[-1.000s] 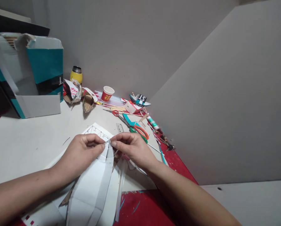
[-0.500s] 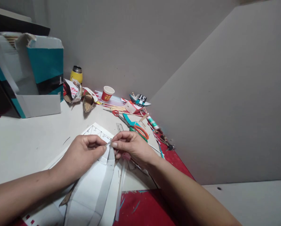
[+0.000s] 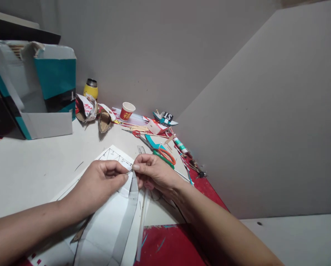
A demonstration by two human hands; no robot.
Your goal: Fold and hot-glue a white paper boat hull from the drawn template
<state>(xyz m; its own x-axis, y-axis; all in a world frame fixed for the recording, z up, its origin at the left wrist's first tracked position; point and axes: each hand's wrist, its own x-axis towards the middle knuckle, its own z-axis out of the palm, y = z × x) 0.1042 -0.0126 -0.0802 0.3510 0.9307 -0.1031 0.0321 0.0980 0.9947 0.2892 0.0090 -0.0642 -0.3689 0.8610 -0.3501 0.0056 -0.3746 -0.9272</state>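
A long white piece of folded card point(image 3: 104, 225) with a grey band down its right side runs from the bottom of the view up to a narrow tip. My left hand point(image 3: 100, 184) pinches the tip's left side between thumb and forefinger. At the same tip, my right hand point(image 3: 154, 171) is closed, its thumb and forefinger on the card's edge. The two sets of fingertips almost meet. Underneath lies a white sheet point(image 3: 110, 153) with a black line drawing, partly covered by my hands.
Beyond my right hand lie scissors point(image 3: 165, 157) with orange and green handles, a clear ruler point(image 3: 141, 149) and a glue tube point(image 3: 180, 145). Farther back stand a red paper cup point(image 3: 127, 111), a yellow bottle point(image 3: 90, 88) and a cut teal box point(image 3: 56, 81). A wall rises behind.
The view has shifted slightly. Both hands keep their pinch at the card's tip, with the left fingertips moved a little along its edge.
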